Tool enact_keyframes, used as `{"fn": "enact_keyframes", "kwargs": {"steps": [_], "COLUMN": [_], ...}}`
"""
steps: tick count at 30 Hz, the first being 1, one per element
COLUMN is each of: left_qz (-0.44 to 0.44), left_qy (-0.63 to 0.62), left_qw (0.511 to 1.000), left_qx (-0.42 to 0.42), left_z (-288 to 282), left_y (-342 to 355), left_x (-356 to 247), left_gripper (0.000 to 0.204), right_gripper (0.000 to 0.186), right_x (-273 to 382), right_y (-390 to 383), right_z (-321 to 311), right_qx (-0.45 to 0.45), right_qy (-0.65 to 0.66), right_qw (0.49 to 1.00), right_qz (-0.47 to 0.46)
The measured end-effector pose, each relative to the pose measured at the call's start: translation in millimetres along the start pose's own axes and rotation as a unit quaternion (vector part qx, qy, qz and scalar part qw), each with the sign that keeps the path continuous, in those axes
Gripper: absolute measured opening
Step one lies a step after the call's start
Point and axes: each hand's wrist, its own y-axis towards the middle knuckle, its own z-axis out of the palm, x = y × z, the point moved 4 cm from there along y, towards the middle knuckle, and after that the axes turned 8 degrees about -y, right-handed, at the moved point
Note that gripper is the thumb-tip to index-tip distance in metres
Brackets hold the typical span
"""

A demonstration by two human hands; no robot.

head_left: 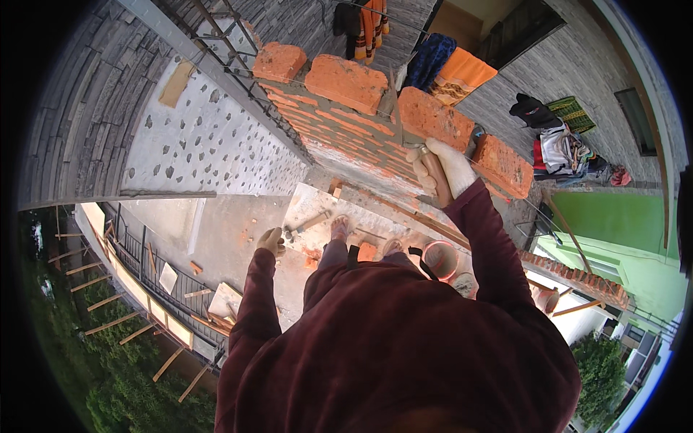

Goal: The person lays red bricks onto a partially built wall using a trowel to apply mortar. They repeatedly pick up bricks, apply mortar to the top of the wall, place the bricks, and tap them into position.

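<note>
My right hand, in a pale work glove, is closed around the wooden handle of a trowel. Its thin metal part reaches the gap between two bricks in the top row of a brick wall. On the left of that gap sits an orange brick; to the right lies another brick, with a further brick beyond it. My left hand, also gloved, hangs lower with its fingers apart and loosely bent. Close beside it in the picture is a hammer, apparently lying below the hand.
Near my feet stands a bucket, with a brick piece beside it. A pale board lies along the wall's foot. Steel bars rise at the wall's left end. Clothes hang beyond. A railing edges the left side.
</note>
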Motion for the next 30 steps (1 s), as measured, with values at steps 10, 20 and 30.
{"fn": "enact_keyframes", "kwargs": {"steps": [10,20,30], "left_qz": [-0.070,-0.026,-0.044], "left_qy": [-0.054,-0.049,0.024], "left_qw": [0.993,0.993,0.998], "left_qx": [-0.078,-0.103,-0.031], "left_z": [-71,-115,-94], "left_y": [-26,-50,-10], "left_x": [34,-7,-37], "left_gripper": [0.052,0.050,0.045], "right_gripper": [0.026,0.032,0.025], "right_x": [-92,-77,-117], "right_y": [159,237,87], "right_z": [128,141,-17], "right_qx": [-0.167,-0.180,-0.218], "right_qy": [-0.618,-0.536,-0.520], "right_qw": [0.741,0.808,0.812], "right_qz": [-0.204,-0.164,-0.151]}}
